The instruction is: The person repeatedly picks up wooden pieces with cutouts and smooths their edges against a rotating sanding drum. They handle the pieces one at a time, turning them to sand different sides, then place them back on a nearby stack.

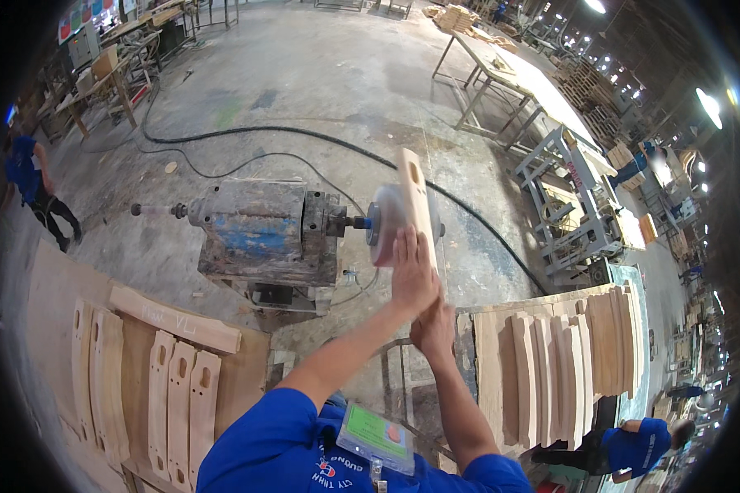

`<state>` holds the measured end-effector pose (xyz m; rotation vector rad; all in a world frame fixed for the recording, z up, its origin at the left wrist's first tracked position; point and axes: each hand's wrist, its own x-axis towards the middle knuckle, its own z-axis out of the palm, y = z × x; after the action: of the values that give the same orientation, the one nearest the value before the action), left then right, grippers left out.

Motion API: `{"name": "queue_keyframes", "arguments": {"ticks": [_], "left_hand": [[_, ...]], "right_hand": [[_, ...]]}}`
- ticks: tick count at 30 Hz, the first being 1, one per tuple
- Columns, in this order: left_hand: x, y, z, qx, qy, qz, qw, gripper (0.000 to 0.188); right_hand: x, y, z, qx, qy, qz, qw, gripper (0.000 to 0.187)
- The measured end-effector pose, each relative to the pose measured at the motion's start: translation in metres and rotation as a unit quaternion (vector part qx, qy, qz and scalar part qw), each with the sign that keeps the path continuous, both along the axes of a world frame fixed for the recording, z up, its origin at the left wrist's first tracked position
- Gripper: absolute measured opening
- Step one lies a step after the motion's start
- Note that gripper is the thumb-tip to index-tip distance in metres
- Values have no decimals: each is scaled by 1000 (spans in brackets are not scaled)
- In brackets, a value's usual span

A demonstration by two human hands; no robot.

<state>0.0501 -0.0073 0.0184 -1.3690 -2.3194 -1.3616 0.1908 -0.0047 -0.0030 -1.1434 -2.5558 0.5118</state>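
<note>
A long pale wooden slat [419,201] with a rounded slot near its far end stands tilted against the right side of a spinning sanding wheel [389,226]. The wheel is blurred and sits on the shaft of a worn grey and blue motor [259,230]. My left hand [413,271] lies along the slat, its fingers stretched together over the wood near the wheel; its thumb is hidden. Just below and nearer to me, my right hand [433,327] is closed round the slat's near end, most of which it hides.
Slotted slats [181,403] and a curved board [175,319] lie on a panel at left. More curved pieces [551,370] rest on a bench at right. A black cable [304,131] crosses the floor behind the motor. Other people [633,448] stand right and left.
</note>
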Motion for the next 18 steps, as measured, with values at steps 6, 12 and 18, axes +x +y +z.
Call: {"name": "queue_keyframes", "arguments": {"ticks": [6,12,18], "left_hand": [[-12,-1,-21,-51,-11,-10,999,79],[34,-25,-8,-32,-20,-121,992,73],[3,-6,-10,-44,-30,-59,997,60]], "right_hand": [[4,-29,9,43,-64,-3,997,93],[132,-64,-5,-572,136,-5,809,95],[97,-78,8,-285,42,-22,957,86]]}}
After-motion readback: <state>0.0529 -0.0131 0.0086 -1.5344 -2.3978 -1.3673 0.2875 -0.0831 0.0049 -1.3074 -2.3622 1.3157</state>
